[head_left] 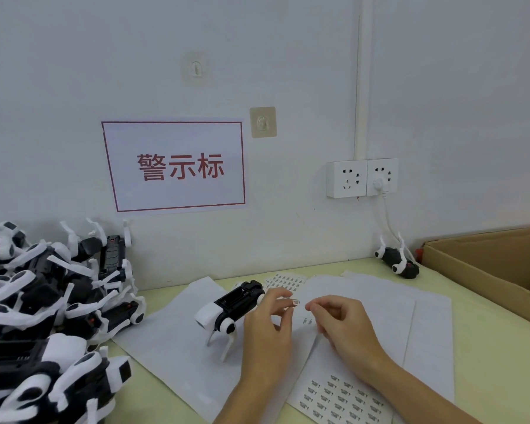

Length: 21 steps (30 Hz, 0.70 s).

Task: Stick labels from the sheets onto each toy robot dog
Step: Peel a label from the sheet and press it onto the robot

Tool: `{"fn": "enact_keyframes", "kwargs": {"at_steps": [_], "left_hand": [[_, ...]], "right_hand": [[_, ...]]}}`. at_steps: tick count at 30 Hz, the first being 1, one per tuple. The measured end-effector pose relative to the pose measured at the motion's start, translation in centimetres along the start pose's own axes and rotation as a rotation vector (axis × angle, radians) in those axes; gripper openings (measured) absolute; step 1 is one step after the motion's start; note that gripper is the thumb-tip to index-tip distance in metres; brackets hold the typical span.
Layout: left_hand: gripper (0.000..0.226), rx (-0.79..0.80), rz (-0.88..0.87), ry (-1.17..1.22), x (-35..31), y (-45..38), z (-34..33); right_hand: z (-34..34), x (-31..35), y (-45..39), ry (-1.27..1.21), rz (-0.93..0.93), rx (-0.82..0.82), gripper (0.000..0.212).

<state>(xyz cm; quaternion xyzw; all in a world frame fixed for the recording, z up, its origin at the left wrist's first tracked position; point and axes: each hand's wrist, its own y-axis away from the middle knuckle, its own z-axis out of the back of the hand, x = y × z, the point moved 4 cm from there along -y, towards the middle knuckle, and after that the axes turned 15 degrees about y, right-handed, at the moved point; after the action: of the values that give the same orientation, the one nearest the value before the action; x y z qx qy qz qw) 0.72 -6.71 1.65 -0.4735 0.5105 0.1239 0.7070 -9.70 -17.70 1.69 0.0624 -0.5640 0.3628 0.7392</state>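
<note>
L hand (pixel 268 313) is pinching a peeled label (pixel 295 301) beside the toy robot dog (pixel 233 304), prob. readying to stick it; R hand (pixel 340 316) is hovering w/ fingers loosely curled, holding nothing.

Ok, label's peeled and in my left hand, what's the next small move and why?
Probably carry the label pinched by your left hand over to the toy dog beside it and press it on; the right hand holds nothing and could steady the dog.

Single head cam, wide-angle, looks fwd & down, close over desk (pixel 487 347), facing wall (pixel 288 56).
</note>
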Motion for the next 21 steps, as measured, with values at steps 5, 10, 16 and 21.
{"fn": "enact_keyframes", "kwargs": {"at_steps": [5, 10, 16, 21], "left_hand": [[0.035, 0.049, -0.003, -0.043, -0.1, 0.1, -0.2], [0.041, 0.099, -0.025, -0.106, -0.3, 0.4, -0.5], [0.042, 0.124, -0.045, -0.206, -0.5, 0.8, -0.7], [0.032, 0.056, -0.265, -0.376, -2.5, 1.0, -0.8]], "right_hand": [[-0.4, -0.1, -0.1, 0.005, 0.022, 0.063, 0.013], [-0.1, -0.2, -0.2, -0.042, 0.019, 0.027, 0.014], [0.1, -0.1, -0.2, -0.058, 0.041, -0.020, 0.014], [0.3, -0.6, -0.4, -0.056, -0.008, -0.044, 0.017]]}}
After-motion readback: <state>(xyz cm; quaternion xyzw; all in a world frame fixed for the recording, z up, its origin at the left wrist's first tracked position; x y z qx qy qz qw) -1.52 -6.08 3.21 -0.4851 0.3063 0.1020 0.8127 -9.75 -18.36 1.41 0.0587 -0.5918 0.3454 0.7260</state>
